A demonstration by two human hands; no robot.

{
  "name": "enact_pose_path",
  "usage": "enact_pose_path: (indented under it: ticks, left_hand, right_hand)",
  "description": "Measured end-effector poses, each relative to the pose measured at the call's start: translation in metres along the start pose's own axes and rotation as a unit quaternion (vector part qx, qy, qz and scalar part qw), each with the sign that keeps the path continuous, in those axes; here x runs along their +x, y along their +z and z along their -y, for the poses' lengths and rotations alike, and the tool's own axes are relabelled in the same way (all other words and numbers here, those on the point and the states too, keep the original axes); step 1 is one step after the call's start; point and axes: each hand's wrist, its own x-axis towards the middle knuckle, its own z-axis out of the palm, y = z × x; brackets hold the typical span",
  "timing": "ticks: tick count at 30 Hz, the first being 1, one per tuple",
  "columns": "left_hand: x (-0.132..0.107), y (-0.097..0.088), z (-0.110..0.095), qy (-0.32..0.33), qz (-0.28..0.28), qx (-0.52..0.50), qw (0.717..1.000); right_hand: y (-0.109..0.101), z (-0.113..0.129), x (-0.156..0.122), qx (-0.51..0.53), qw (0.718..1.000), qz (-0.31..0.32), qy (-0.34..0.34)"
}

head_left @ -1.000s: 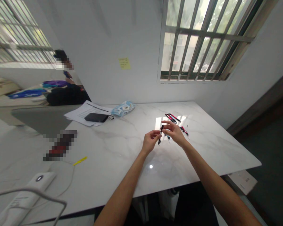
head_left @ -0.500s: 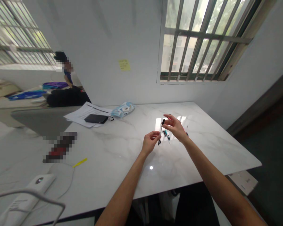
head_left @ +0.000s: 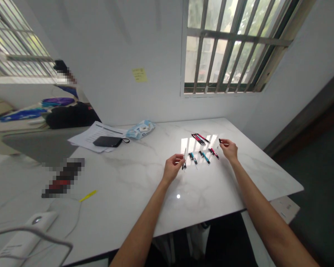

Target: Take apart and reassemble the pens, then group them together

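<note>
In the head view my left hand (head_left: 173, 167) pinches a thin pen piece (head_left: 185, 152) that sticks up from its fingertips. Off to the right, my right hand (head_left: 229, 149) closes its fingers on a small black pen part (head_left: 219, 141), just above the table. Between the hands lie pen parts: a blue-and-black one (head_left: 194, 158), another blue one (head_left: 205, 157) and a red-and-black one (head_left: 214, 153). Behind them several red-and-black pens (head_left: 199, 139) lie side by side. Black pieces at my left fingertips are too small to tell apart.
A black pouch (head_left: 108, 141) rests on paper sheets (head_left: 86, 138) beside a blue-white packet (head_left: 141, 129). A yellow strip (head_left: 88, 195), a cable and a white power strip (head_left: 28, 237) are at the left. The table's (head_left: 256, 174) right edge is near my right arm.
My right hand has drawn away from my left hand to the right, taking the black part with it. The pens between and behind the hands are now uncovered. The view has shifted slightly.
</note>
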Motion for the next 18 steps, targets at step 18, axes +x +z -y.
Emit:
enact_pose_path:
  ticks: [18]
  left_hand:
    - [0.004,0.000,0.006,-0.022,0.018,0.012,1.000]
  right_hand:
    - [0.008,-0.059,-0.002,-0.121,0.993,0.001,0.000]
